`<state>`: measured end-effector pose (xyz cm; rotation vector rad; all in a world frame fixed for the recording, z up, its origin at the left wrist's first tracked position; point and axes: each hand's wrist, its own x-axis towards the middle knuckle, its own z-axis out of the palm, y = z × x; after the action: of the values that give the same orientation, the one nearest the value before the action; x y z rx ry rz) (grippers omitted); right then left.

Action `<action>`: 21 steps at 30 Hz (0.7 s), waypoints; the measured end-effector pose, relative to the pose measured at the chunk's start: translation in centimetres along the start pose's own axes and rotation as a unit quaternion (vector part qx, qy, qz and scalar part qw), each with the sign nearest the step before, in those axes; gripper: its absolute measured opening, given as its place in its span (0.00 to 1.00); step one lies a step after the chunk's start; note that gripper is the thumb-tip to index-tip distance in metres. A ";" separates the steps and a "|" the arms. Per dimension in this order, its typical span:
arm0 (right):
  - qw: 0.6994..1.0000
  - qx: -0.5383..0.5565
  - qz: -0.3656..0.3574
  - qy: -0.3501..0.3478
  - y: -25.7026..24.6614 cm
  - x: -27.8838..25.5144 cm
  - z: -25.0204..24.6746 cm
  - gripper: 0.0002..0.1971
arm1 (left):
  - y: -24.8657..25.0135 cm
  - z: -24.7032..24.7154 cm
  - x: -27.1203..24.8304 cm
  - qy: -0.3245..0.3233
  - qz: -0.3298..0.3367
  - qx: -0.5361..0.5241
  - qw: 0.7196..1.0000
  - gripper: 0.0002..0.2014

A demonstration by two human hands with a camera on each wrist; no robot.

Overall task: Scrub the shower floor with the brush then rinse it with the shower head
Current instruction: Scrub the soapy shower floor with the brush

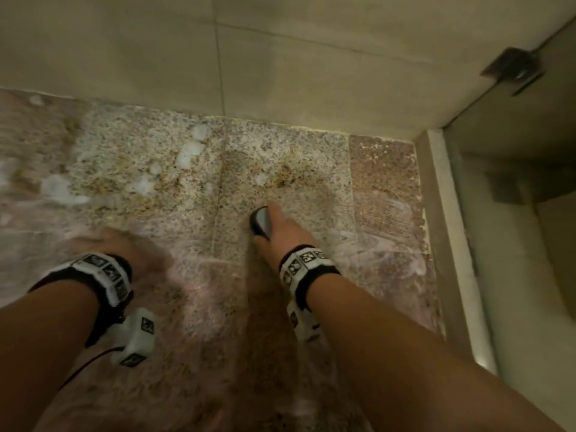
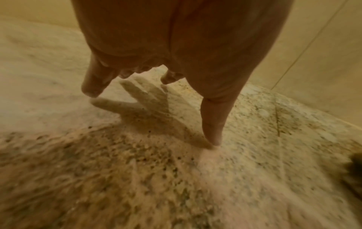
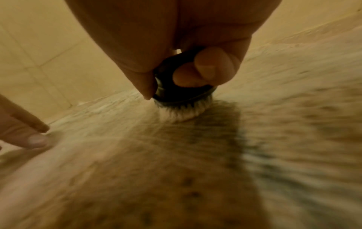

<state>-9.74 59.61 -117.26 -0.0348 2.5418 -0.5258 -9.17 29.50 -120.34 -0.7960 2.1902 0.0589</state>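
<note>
A round black scrub brush (image 1: 261,221) with pale bristles (image 3: 179,112) stands bristles-down on the speckled granite shower floor (image 1: 149,169). My right hand (image 1: 280,227) grips its black body (image 3: 183,91) from above, fingers and thumb curled round it. My left hand (image 1: 124,247) is blurred at the left; in the left wrist view its fingers (image 2: 212,124) are spread and straight, tips touching the wet floor (image 2: 254,139), holding nothing. Patches of white foam (image 1: 191,152) lie on the floor towards the wall. The shower head is not in view.
A beige tiled wall (image 1: 280,57) rises behind the floor. At the right a raised pale curb (image 1: 448,232) and a glass panel with a dark metal hinge (image 1: 514,70) bound the shower. A darker reddish tile (image 1: 383,188) lies beside the curb.
</note>
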 end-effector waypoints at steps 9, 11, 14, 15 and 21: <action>0.928 -0.012 0.328 0.179 19.3 -0.3 -10.3 0.39 | 0.4 2.3 1.6 -0.017 -0.005 -0.019 1.000 0.98; 0.915 -0.100 0.351 0.174 20.9 -0.3 -10.5 0.39 | 1.1 1.1 -0.2 -0.032 -0.013 -0.013 0.999 0.96; 0.899 -0.217 0.330 0.187 20.9 0.1 -10.5 0.36 | 2.2 0.2 -1.6 -0.045 -0.024 0.008 0.999 0.85; 0.896 -0.237 0.321 0.193 20.9 0.4 -10.7 0.34 | 2.5 -0.2 -2.2 -0.051 -0.014 0.041 0.998 0.84; 0.905 -0.250 0.288 0.191 21.5 1.6 -11.8 0.30 | 3.8 -2.4 -7.6 -0.057 0.000 0.053 0.997 0.67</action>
<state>-15.40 83.56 -116.94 0.6727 2.8011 0.3931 -9.14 35.78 -114.23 -0.7159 2.0685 -0.0110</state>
